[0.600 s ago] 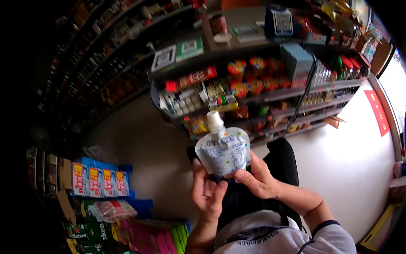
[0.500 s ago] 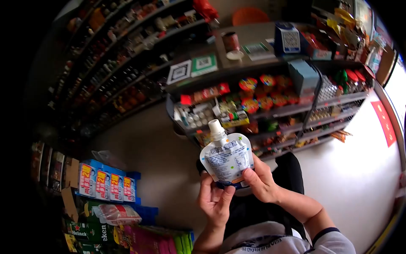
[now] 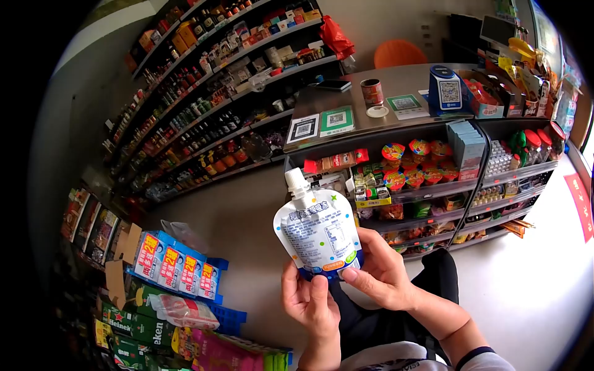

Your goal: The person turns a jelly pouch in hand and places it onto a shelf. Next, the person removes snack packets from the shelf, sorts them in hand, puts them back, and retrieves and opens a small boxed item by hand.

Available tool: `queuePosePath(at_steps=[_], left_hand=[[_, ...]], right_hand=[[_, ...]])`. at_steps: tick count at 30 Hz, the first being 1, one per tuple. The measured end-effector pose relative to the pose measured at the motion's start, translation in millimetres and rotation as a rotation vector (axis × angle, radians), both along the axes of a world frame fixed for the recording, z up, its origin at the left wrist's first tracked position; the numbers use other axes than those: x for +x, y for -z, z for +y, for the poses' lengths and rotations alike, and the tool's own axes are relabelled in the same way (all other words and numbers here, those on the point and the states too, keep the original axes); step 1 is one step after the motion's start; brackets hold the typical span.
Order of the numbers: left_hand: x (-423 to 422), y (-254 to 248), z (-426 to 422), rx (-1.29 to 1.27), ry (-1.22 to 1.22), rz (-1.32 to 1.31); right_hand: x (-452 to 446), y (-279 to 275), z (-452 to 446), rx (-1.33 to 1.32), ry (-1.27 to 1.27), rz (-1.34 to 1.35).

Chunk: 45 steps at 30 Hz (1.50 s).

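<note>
A white spouted pouch with a white cap and a blue lower edge is held upright in front of me, its printed side facing the camera. My left hand grips its bottom edge, thumb on the front and fingers behind. At the lower right corner of the pouch, my right hand pinches it, with the thumb on the front near an orange and green label. The fingers behind the pouch are partly hidden.
A counter with QR signs and a can stands ahead, over shelves of snacks. Bottle shelves line the back left. Boxes on blue crates and green cartons lie at lower left.
The pouch now looks larger and sits slightly further left, still between both hands. The view has shifted, so the counter and shelves appear lower and further right.
</note>
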State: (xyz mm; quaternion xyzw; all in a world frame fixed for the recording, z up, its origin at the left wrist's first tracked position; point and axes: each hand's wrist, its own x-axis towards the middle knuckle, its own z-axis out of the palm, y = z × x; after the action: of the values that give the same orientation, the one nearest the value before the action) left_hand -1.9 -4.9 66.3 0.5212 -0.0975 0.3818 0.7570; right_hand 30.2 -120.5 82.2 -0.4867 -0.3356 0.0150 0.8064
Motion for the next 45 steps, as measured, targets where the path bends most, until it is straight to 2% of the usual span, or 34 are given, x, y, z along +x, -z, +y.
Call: queuePosePath(at_steps=[5, 10, 12, 15, 18, 20, 22, 27, 34, 37, 40, 45], left_hand=[[-9.9, 3.0, -22.2, -0.111, 0.127, 0.014], [-11.3, 13.7, -28.1, -0.115, 0.217, 0.128], [-9.2, 17.4, -29.2, -0.113, 0.24, 0.138], [-7.7, 20.4, -28.0, -0.072, 0.234, 0.17], [-8.6, 23.7, -22.1, -0.229, 0.302, 0.19], [-6.6, 20.9, -21.0, -0.21, 0.269, 0.179], [-5.9, 19.6, -19.2, -0.177, 0.257, 0.163], [-7.2, 21.5, -22.5, -0.08, 0.087, 0.191], [-8.5, 22.1, -23.4, -0.065, 0.063, 0.221], [-8.4, 20.2, -20.5, -0.052, 0.129, 0.246], [-5.6, 19.8, -28.9, -0.105, 0.007, 0.194], [-5.4, 26.4, -26.4, 0.079, -0.027, 0.152]], right_hand=[[-9.0, 7.2, -20.7, -0.084, 0.178, -0.102], [-21.4, -2.3, -39.2, -0.132, 0.312, 0.095], [-18.0, 6.7, -41.5, -0.18, 0.354, 0.008], [-17.2, 12.3, -41.2, -0.173, 0.317, 0.049], [-14.8, 18.7, -35.5, -0.11, 0.247, 0.096], [-17.6, 17.2, -28.3, -0.048, 0.214, 0.186], [-15.8, 23.9, -26.8, -0.055, 0.191, 0.168], [-12.9, 28.6, -25.0, -0.011, 0.144, 0.261], [-14.5, 32.7, -24.8, 0.001, 0.15, 0.244], [-15.4, 33.5, -24.4, 0.033, 0.131, 0.248], [-15.6, 33.9, -24.8, 0.075, 0.08, 0.239], [-15.0, 36.4, -23.9, 0.127, 0.064, 0.263]])
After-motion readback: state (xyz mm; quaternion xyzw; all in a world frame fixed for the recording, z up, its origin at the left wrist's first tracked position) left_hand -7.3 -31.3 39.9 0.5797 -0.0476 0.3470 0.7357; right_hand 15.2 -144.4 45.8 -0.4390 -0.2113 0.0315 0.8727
